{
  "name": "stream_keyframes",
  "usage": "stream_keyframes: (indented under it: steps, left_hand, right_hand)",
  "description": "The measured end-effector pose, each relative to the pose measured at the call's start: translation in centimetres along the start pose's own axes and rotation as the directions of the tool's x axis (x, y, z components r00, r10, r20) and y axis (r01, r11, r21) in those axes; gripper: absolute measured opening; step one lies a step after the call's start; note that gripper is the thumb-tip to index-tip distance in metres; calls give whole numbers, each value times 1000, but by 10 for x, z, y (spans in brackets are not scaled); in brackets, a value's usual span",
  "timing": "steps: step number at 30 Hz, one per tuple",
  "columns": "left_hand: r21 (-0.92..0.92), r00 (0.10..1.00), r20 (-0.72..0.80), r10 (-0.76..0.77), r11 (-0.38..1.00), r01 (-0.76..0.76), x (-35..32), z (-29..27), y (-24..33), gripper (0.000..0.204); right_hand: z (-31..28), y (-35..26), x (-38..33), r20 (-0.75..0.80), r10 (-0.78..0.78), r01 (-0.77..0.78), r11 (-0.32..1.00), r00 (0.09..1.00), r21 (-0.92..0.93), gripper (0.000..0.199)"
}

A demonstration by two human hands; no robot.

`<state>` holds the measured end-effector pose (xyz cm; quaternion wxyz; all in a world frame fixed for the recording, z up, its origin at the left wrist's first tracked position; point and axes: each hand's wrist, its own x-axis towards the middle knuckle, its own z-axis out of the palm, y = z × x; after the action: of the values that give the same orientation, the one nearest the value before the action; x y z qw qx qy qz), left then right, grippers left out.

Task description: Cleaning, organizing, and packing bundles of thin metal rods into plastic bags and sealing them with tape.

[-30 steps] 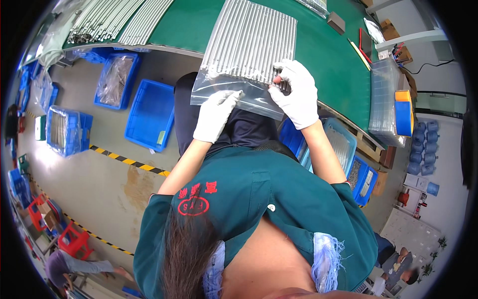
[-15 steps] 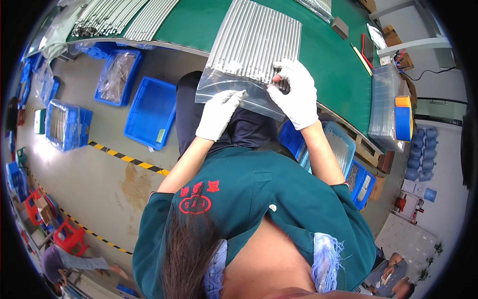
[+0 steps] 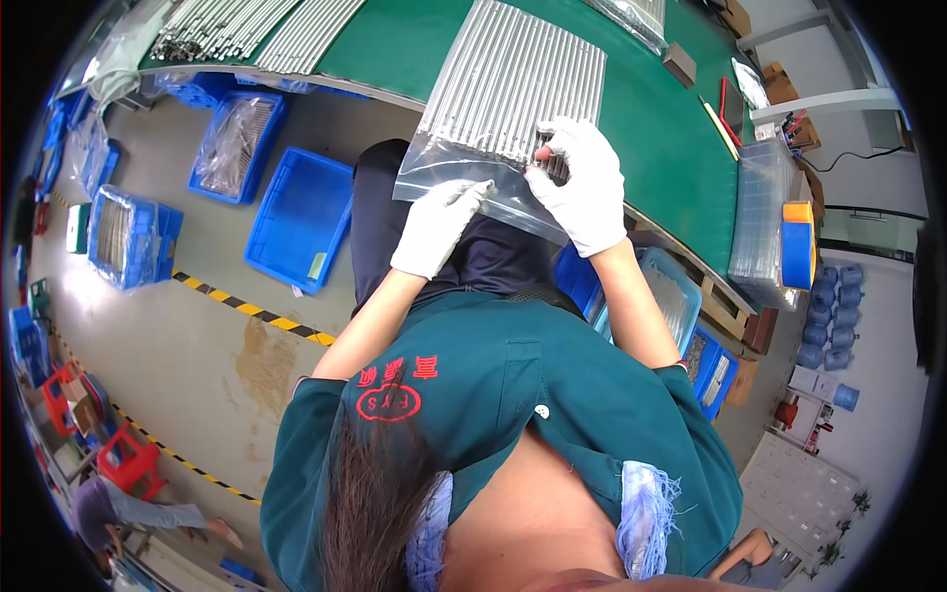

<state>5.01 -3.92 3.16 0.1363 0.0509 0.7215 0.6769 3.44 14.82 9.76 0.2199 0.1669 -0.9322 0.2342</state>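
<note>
A clear plastic zip bag hangs over the near edge of the green table, its open end toward me. Inside it lies a flat row of shiny metal rods, side by side, their near ends close to the bag's mouth. My left hand, in a white glove, pinches the near rim of the bag between thumb and fingertips. At the right corner of the row, my right hand, also gloved, curls thumb and fingers about several rod ends, which look darker there. One fingertip shows bare through the glove.
More metal rods lie on the green table at the far left. A small grey block and stacked clear plastic trays with tape rolls stand right. Blue crates sit on the floor.
Both hands keep their hold on the bag and the rods, almost unmoved. The whole view has shifted slightly. At the lower right, a person has moved mostly out of sight.
</note>
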Motion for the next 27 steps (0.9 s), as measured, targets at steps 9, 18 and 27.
stream_keyframes:
  steps: [9,18,27]
  left_hand:
    - [-151,985,-170,-22,989,-4,0,-13,0,22]
    - [-86,983,-171,60,993,-76,-1,-22,1,22]
    - [-124,977,-200,79,987,-105,-2,-32,0,20]
  right_hand:
    - [-4,-7,8,97,48,-51,998,994,29,18]
    - [2,-4,11,53,0,-4,996,999,84,16]
    - [5,-3,13,94,-8,3,998,995,58,17]
